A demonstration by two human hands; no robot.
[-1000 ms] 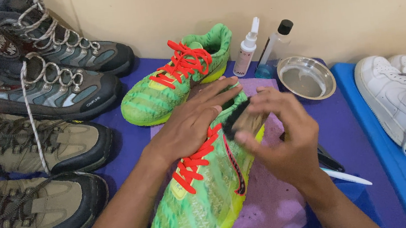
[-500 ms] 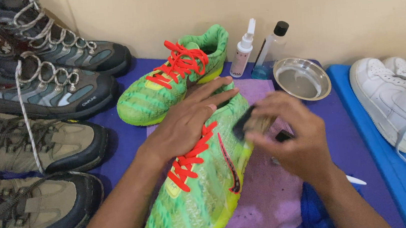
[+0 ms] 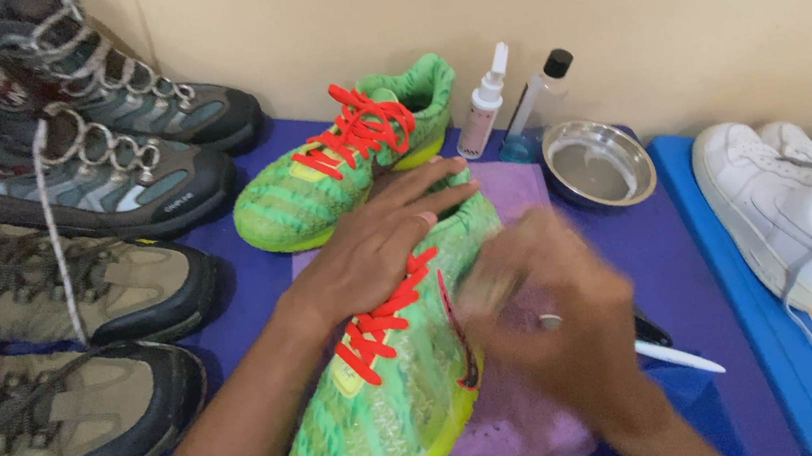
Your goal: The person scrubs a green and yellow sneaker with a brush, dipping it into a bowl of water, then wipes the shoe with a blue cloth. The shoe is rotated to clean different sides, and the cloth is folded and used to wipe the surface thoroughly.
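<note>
green shoe with red laces lies on a purple cloth on the blue-purple table, toe toward the camera, heel toward the wall. left hand lies flat over the laces and collar, fingers spread and extended, pressing the shoe down, holding nothing. right hand is at the shoe's outer side near the midfoot, heavily motion-blurred; cannot tell whether it grips anything or how the fingers are set. second green shoe sits just behind, lying at an angle, toe to the left. behind that, by the wall: a small white spray bottle, a clear bottle with black cap, and a shallow metal bowl just beside them. a white pen-like tool and a dark object lie right of the cloth, partly hidden by the right hand. left side: two grey hiking boots at the back, two tan hiking shoes in front. far right: white sneakers on a blue mat
</note>
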